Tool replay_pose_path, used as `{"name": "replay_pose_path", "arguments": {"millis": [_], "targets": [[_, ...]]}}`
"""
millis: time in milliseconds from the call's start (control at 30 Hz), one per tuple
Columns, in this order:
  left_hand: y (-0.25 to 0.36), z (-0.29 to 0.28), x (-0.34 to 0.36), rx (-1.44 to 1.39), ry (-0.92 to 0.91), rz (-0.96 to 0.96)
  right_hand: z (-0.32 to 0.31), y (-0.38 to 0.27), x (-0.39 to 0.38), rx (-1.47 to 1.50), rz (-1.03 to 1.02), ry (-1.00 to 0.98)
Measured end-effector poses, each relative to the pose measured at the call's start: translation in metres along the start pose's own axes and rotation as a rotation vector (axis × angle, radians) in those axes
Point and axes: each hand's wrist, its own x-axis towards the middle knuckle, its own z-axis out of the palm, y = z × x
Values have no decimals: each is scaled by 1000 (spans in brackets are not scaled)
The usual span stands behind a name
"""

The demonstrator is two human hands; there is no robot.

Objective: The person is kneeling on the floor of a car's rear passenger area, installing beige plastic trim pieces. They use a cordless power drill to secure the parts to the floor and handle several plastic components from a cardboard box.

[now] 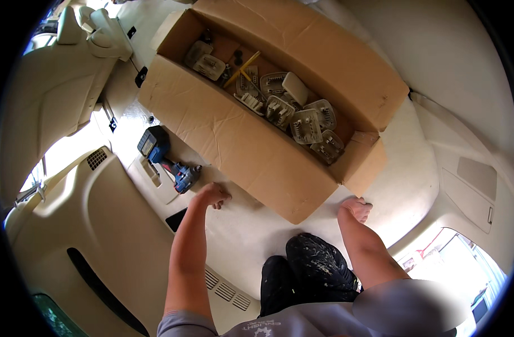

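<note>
Grey shirt [319, 319] is nearest; curled left hand [213, 195] sits beside impact driver [182, 175], curled right hand [357, 210] beside diagonal cardboard box [240, 151].

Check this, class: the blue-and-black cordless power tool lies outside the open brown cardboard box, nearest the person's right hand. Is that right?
The hand is wrong: the blue-and-black cordless power tool lies outside the open brown cardboard box, nearest the person's left hand, as the head view shows.
</note>
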Motion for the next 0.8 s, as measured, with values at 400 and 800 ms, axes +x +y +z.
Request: {"name": "replay_pose_path", "arguments": {"millis": [400, 800], "targets": [[-4, -13, 1, 60, -102, 37, -33, -10, -21, 103, 11, -43], [9, -27, -18, 78, -52, 76, -41, -14, -18, 40, -54, -205]]}}
